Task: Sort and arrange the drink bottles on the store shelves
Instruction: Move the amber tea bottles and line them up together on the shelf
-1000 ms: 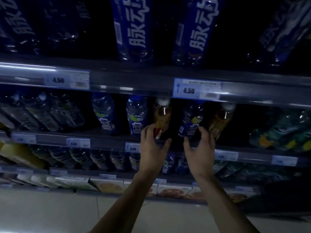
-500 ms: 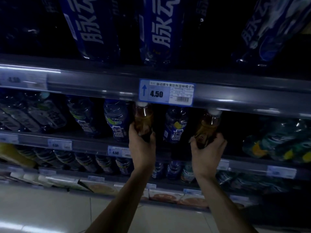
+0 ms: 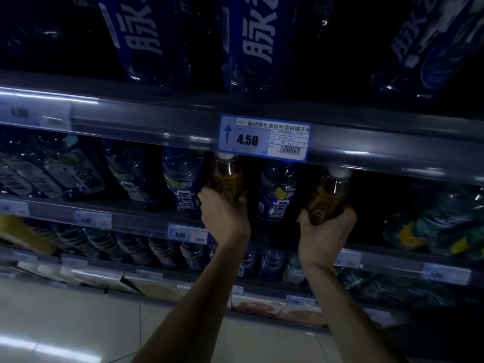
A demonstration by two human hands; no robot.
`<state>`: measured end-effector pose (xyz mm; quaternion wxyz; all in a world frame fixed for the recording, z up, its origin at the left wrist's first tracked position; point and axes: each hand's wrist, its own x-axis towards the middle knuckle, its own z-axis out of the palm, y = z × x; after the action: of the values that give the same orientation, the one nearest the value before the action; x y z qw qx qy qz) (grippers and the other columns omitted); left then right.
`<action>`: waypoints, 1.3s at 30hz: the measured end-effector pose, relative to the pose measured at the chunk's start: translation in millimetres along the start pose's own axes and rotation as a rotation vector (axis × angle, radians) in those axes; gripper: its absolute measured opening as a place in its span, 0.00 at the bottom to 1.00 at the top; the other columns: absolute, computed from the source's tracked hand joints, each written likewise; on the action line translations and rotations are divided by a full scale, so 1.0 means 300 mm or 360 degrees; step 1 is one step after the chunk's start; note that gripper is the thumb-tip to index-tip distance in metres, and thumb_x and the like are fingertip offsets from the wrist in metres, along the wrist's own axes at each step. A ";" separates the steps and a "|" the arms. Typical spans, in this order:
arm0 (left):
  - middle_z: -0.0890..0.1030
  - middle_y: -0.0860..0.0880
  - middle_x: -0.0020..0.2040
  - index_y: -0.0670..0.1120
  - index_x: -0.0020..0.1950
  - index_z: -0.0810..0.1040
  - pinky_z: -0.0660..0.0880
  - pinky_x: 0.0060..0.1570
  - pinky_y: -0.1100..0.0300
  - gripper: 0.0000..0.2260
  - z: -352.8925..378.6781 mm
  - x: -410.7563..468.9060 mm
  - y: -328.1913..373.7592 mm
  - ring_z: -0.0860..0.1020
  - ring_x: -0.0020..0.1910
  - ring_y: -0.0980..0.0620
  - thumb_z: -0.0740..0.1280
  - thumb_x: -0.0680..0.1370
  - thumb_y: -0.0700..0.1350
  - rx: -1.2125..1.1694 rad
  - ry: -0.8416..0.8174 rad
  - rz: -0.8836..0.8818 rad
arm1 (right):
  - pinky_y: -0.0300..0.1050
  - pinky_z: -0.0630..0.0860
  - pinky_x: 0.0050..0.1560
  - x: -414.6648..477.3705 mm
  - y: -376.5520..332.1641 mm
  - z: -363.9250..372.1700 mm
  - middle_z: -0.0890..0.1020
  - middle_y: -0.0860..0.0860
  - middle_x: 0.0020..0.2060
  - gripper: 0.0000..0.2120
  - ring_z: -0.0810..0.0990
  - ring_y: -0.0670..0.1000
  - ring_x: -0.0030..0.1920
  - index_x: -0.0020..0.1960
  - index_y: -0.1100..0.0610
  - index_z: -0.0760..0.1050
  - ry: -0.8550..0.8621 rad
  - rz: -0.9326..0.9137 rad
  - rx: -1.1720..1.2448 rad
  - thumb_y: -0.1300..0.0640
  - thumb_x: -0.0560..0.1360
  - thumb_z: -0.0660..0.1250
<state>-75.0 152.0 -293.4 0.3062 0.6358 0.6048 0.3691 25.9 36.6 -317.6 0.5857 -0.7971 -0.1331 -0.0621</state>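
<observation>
Two amber tea bottles with white caps stand among blue-labelled drink bottles on the middle shelf. My left hand [image 3: 222, 213] is shut around the base of the left amber bottle [image 3: 226, 174]. My right hand [image 3: 324, 231] grips the lower part of the right amber bottle [image 3: 330, 192], which leans to the right. A blue-labelled bottle [image 3: 277, 192] stands between the two. Both caps sit just under the upper shelf rail.
A blue price tag reading 4.50 [image 3: 264, 137] hangs on the upper shelf rail [image 3: 131, 119]. Large blue bottles [image 3: 146, 38] fill the top shelf. Green and yellow bottles [image 3: 440, 226] lie at the right. Lower shelves hold more bottles and flat packs; pale floor tiles [image 3: 65, 323] show below.
Both hands went from open in front of the shelf to closed on the two amber bottles. The view has moved closer and shifted right.
</observation>
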 end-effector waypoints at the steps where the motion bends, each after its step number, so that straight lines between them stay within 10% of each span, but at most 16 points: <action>1: 0.71 0.43 0.55 0.42 0.58 0.66 0.74 0.52 0.45 0.27 0.000 0.003 0.002 0.74 0.55 0.41 0.76 0.68 0.50 0.0007 0.0001 -0.0001 | 0.42 0.69 0.57 0.002 0.002 -0.003 0.70 0.54 0.56 0.33 0.73 0.54 0.56 0.65 0.61 0.63 -0.0010 0.0005 0.0001 0.57 0.67 0.76; 10: 0.68 0.47 0.59 0.45 0.65 0.64 0.73 0.57 0.43 0.32 -0.034 -0.033 -0.053 0.71 0.58 0.46 0.76 0.66 0.46 -0.0277 -0.0116 0.0069 | 0.22 0.61 0.54 -0.029 0.004 0.003 0.66 0.49 0.56 0.39 0.68 0.44 0.56 0.69 0.60 0.60 -0.0060 -0.0034 0.0059 0.55 0.66 0.78; 15: 0.69 0.50 0.54 0.43 0.61 0.68 0.73 0.52 0.54 0.30 -0.042 -0.011 -0.042 0.73 0.54 0.47 0.78 0.65 0.46 -0.0337 -0.0128 0.0020 | 0.39 0.75 0.50 -0.013 -0.015 0.026 0.71 0.49 0.51 0.34 0.77 0.48 0.49 0.65 0.57 0.62 0.0003 0.0111 0.0144 0.57 0.65 0.77; 19: 0.70 0.50 0.52 0.44 0.58 0.71 0.74 0.49 0.53 0.27 -0.072 -0.003 -0.064 0.73 0.51 0.50 0.78 0.64 0.46 -0.0328 -0.0211 0.0078 | 0.20 0.67 0.40 -0.026 -0.014 0.017 0.74 0.47 0.49 0.35 0.75 0.34 0.45 0.65 0.56 0.63 -0.0100 0.0108 0.0192 0.58 0.64 0.77; 25: 0.74 0.51 0.57 0.57 0.55 0.69 0.76 0.53 0.52 0.25 -0.144 -0.051 -0.098 0.75 0.54 0.52 0.78 0.64 0.48 -0.0482 -0.0362 0.0213 | 0.18 0.64 0.44 -0.075 -0.022 -0.040 0.73 0.48 0.50 0.34 0.71 0.38 0.47 0.66 0.58 0.63 -0.0124 -0.0008 0.0236 0.62 0.66 0.76; 30: 0.74 0.49 0.55 0.50 0.57 0.72 0.77 0.51 0.52 0.25 -0.210 -0.080 -0.079 0.75 0.52 0.52 0.78 0.64 0.49 -0.0477 -0.0359 0.0324 | 0.19 0.66 0.45 -0.140 -0.094 -0.114 0.72 0.36 0.50 0.33 0.72 0.26 0.49 0.65 0.50 0.64 -0.0089 -0.0149 0.0242 0.62 0.65 0.77; 36: 0.70 0.51 0.52 0.45 0.60 0.74 0.67 0.43 0.77 0.29 -0.355 -0.132 -0.030 0.71 0.48 0.58 0.79 0.63 0.51 -0.0348 -0.0380 0.0506 | 0.18 0.65 0.45 -0.269 -0.243 -0.194 0.71 0.33 0.51 0.39 0.71 0.24 0.51 0.61 0.37 0.60 -0.0055 -0.0227 0.0225 0.61 0.62 0.78; 39: 0.69 0.51 0.52 0.46 0.60 0.74 0.68 0.44 0.70 0.30 -0.452 -0.156 -0.008 0.72 0.47 0.57 0.79 0.62 0.51 -0.0295 -0.0449 0.0513 | 0.19 0.66 0.45 -0.309 -0.342 -0.232 0.72 0.35 0.52 0.38 0.71 0.26 0.52 0.62 0.37 0.60 -0.0049 -0.0218 0.0235 0.58 0.62 0.78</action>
<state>-190.1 97.9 -226.8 0.3819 0.7387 0.4101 0.3747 -88.1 -13.8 -225.7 0.6351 -0.7416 -0.2005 -0.0797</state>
